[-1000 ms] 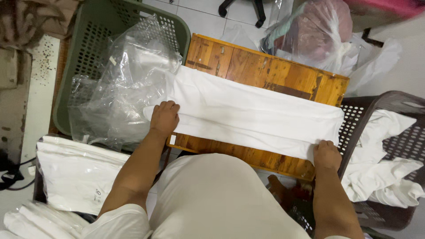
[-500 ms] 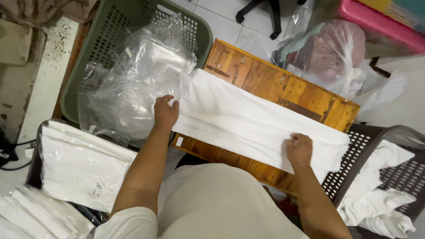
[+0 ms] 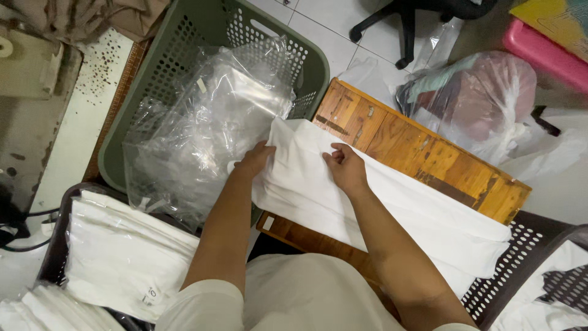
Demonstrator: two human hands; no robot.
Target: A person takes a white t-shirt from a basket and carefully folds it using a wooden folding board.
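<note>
Where a wooden counter [image 3: 422, 153] stands on tiled floor [image 3: 318, 27], a folded white cloth [image 3: 392, 208] lies across it; left hand [image 3: 254, 160] and right hand [image 3: 346, 167] apparently pinch its left end, fingers closed.

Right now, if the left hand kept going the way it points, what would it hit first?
Probably the clear plastic bags in the green basket; the left hand points up-right at them from the white cloth.
</note>
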